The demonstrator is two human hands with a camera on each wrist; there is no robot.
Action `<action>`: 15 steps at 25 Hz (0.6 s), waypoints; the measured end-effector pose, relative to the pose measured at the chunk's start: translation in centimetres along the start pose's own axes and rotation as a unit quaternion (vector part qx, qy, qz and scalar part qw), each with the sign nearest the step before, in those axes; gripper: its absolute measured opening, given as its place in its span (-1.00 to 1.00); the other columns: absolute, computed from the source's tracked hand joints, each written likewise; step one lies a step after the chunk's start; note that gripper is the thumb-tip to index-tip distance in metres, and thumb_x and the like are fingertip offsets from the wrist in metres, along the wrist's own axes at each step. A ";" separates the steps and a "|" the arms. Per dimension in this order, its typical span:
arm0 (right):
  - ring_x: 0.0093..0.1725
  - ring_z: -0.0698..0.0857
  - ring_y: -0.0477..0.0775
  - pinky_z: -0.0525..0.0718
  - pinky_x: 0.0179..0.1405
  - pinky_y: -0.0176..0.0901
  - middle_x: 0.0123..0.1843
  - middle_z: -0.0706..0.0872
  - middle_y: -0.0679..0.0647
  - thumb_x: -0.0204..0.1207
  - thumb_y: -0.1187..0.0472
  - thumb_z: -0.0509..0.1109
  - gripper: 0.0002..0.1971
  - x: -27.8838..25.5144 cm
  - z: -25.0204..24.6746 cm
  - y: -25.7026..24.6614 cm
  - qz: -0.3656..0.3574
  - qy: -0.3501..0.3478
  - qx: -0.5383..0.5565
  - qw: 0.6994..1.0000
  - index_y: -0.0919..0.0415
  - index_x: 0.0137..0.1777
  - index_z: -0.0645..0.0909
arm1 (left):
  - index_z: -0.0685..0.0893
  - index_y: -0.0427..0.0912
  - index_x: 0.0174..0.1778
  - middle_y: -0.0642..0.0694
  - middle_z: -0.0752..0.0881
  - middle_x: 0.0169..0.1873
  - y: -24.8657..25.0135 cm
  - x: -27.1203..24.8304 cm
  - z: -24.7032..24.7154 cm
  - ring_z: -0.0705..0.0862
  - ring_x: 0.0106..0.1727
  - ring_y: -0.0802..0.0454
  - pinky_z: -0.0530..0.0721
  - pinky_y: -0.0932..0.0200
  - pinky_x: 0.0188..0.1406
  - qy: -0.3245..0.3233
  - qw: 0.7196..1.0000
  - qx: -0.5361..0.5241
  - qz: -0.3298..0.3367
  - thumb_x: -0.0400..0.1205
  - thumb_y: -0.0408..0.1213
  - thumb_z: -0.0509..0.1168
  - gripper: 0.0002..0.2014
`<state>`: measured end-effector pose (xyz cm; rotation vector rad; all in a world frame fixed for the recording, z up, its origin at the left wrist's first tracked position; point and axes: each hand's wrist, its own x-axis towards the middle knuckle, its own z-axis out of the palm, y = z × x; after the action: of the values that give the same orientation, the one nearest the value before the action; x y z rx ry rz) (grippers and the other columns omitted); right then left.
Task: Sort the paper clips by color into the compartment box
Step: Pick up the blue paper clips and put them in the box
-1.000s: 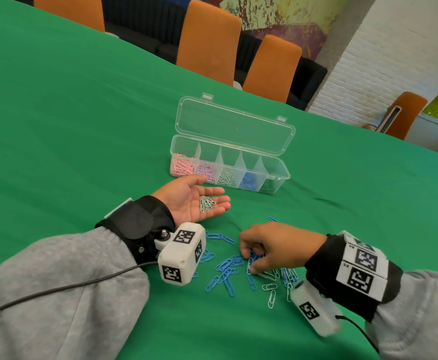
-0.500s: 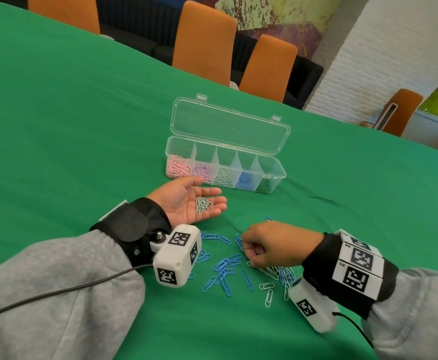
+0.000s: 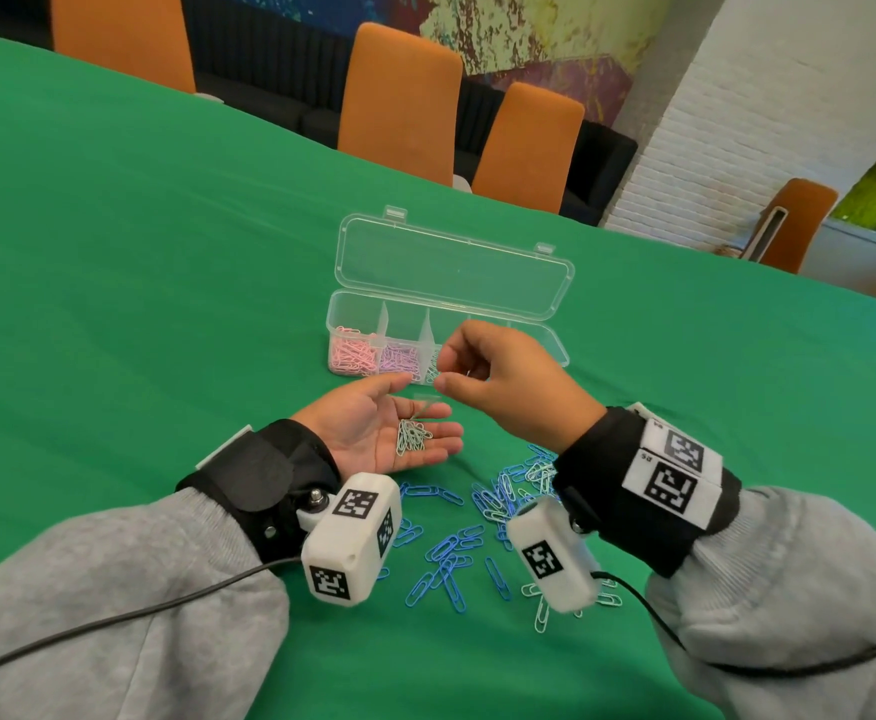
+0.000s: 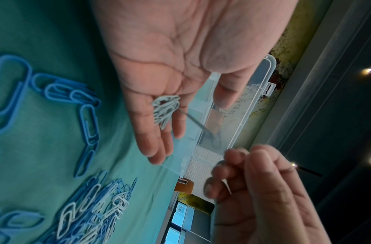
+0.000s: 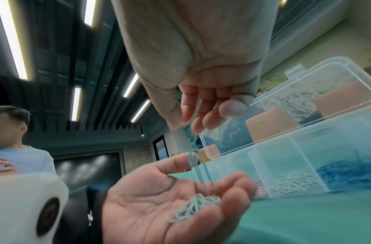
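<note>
My left hand [image 3: 373,428] lies palm up above the green table, and a small heap of pale green paper clips [image 3: 412,436] rests on its straight fingers. My right hand [image 3: 503,387] hovers just above those fingertips with its fingers curled. In the right wrist view a pale clip [image 5: 192,113] sits pinched between thumb and fingers, and a blurred clip [image 5: 201,171] falls toward the heap [image 5: 193,208]. The clear compartment box [image 3: 555,350] stands open behind the hands, with pink clips [image 3: 350,356], purple clips [image 3: 399,361], pale green clips [image 5: 293,181] and blue clips [image 5: 347,173] in separate compartments.
Loose blue clips [image 3: 446,553] and pale clips [image 3: 540,470] lie scattered on the green cloth between my wrists. The box lid [image 3: 451,272] leans back. Orange chairs [image 3: 399,96] line the far table edge. Another person [image 5: 17,148] stands at the left in the right wrist view.
My right hand has risen from the loose pile on the table to above my left fingertips. A clip now drops toward the palm. The left hand has stayed palm up.
</note>
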<state>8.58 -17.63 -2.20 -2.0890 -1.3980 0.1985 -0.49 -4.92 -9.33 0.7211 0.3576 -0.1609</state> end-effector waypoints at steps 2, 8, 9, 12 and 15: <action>-0.46 0.48 -0.28 0.44 -0.37 -0.45 -0.35 0.56 -0.16 0.47 0.28 0.45 -0.87 -0.2 0.5 0.7 0.013 0.001 -0.010 1.000 0.08 -0.11 0.56 | 0.58 -0.52 0.03 -0.48 0.72 -0.12 0.0 0.0 0.0 0.79 -0.20 -0.32 0.77 -0.05 -0.25 0.002 1.000 -0.013 0.004 0.69 -0.07 0.03 -0.51; -0.46 0.47 -0.27 0.44 -0.33 -0.44 -0.40 0.55 -0.17 0.48 0.32 0.41 -0.80 -2.7 -1.8 3.3 0.058 -0.093 -0.086 0.990 -0.02 -0.24 0.54 | 0.55 -0.53 0.03 -0.46 0.74 -0.24 0.2 0.1 0.0 0.79 -0.33 -0.28 0.76 -0.03 -0.41 0.036 0.998 -0.051 0.027 0.73 -0.21 0.01 -0.61; -0.46 0.49 -0.28 0.46 -0.32 -0.44 -0.40 0.58 -0.16 0.47 0.32 0.41 -0.79 -3.4 -2.3 3.8 0.072 -0.139 -0.104 0.982 -0.02 -0.25 0.55 | 0.54 -0.53 0.03 -0.46 0.74 -0.24 0.1 0.1 0.0 0.79 -0.34 -0.29 0.76 -0.03 -0.42 0.041 0.997 -0.057 0.028 0.72 -0.26 0.02 -0.65; -0.41 0.52 -0.26 0.53 -0.26 -0.33 -0.37 0.63 -0.14 0.46 0.31 0.41 -0.79 -5.4 -3.3 4.9 0.108 -0.268 -0.144 0.946 -0.06 -0.25 0.57 | 0.52 -0.52 0.05 -0.42 0.74 -0.23 0.0 0.0 0.0 0.79 -0.35 -0.24 0.78 0.06 -0.43 0.056 0.995 -0.065 0.053 0.69 -0.49 0.00 -0.78; -0.39 0.51 -0.18 0.53 -0.26 -0.26 -0.35 0.61 -0.10 0.43 0.28 0.44 -0.76 -7.1 -3.0 5.3 0.113 -0.333 -0.147 0.925 -0.11 -0.27 0.54 | 0.50 -0.50 -0.01 -0.36 0.76 -0.33 0.6 0.3 -0.8 0.79 -0.39 -0.16 0.78 0.14 -0.41 0.089 0.983 -0.107 0.121 0.67 -0.62 -0.05 -0.79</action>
<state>11.02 -26.43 -4.28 -2.5707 -1.6267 0.9184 -0.29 -3.95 -9.56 0.5616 0.4475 0.1724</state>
